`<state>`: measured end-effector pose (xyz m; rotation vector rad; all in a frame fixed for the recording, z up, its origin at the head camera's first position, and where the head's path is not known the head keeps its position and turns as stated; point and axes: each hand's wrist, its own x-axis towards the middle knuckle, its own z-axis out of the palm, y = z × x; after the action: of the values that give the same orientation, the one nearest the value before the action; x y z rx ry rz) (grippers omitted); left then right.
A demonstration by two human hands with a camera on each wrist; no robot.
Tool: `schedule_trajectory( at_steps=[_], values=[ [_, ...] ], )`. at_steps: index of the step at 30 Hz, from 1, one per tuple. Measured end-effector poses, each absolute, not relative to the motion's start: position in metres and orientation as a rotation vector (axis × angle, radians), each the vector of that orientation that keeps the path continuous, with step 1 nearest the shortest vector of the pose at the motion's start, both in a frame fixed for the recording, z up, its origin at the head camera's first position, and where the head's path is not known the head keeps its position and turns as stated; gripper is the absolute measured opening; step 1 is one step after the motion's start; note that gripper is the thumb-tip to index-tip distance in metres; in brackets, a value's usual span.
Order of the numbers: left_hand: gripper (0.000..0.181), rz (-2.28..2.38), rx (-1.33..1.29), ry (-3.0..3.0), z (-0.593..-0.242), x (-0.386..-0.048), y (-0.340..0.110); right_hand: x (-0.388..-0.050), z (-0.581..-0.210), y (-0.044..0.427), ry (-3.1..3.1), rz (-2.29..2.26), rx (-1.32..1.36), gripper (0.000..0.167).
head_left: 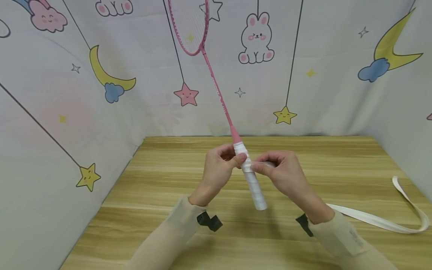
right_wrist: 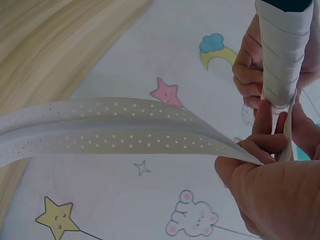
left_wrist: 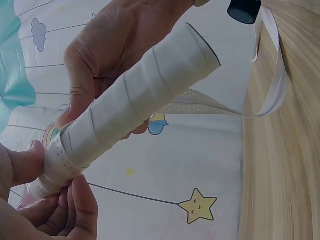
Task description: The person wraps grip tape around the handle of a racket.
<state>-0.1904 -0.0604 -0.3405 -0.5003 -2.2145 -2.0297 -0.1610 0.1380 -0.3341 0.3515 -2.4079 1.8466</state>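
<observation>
A pink badminton racket is held tilted above the table, head up and handle toward the person. My left hand grips the upper handle, thumb on the white perforated tape wound there. Below that winding the handle shows a smoother, pale spiral wrap. My right hand pinches the tape close beside the handle. From the right fingers the loose tape runs off as a long perforated strip, and in the head view its far part lies on the table at the right.
The wood-grain table spans the area below both hands. Behind it and at the sides hangs a white curtain printed with stars, moons and rabbits. Small dark wrist cameras show at both sleeves.
</observation>
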Motion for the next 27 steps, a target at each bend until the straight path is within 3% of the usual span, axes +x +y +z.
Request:
schedule_trajectory(
  at_steps=[17, 27],
  values=[
    [0.019, -2.169, -0.567, -2.18, -0.339, -0.187, -0.06, -0.167, -0.331, 0.15, -2.543, 1.917, 0.406, 0.02],
    [0.028, -2.221, -0.693, -2.234, -0.336, -0.188, -0.067, -0.17, -0.331, 0.155, -2.628, 1.969, 0.504, 0.02]
  ],
)
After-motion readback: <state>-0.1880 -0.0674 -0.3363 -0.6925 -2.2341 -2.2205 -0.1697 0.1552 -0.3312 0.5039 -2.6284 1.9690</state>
